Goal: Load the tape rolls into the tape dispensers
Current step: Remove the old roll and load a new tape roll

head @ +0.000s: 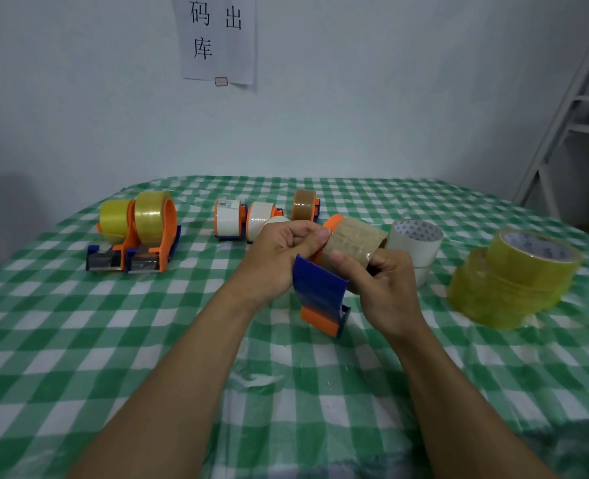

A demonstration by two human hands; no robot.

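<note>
I hold an orange and blue tape dispenser (320, 292) above the middle of the table, its blue end pointing toward me. A brownish clear tape roll (353, 242) sits on its orange hub. My left hand (279, 257) grips the dispenser from the left, thumb against the roll's edge. My right hand (383, 285) curls round the roll from below and the right, thumb on its face. Two yellow-tape dispensers (137, 233), two white-tape dispensers (241, 219) and a brown-tape dispenser (305, 203) stand further back.
Loose white tape rolls (416, 242) are stacked just right of my hands. A stack of yellow tape rolls (518, 278) stands at the right. The green checked tablecloth (148, 340) covers the table. A white shelf frame (569, 108) leans at the far right.
</note>
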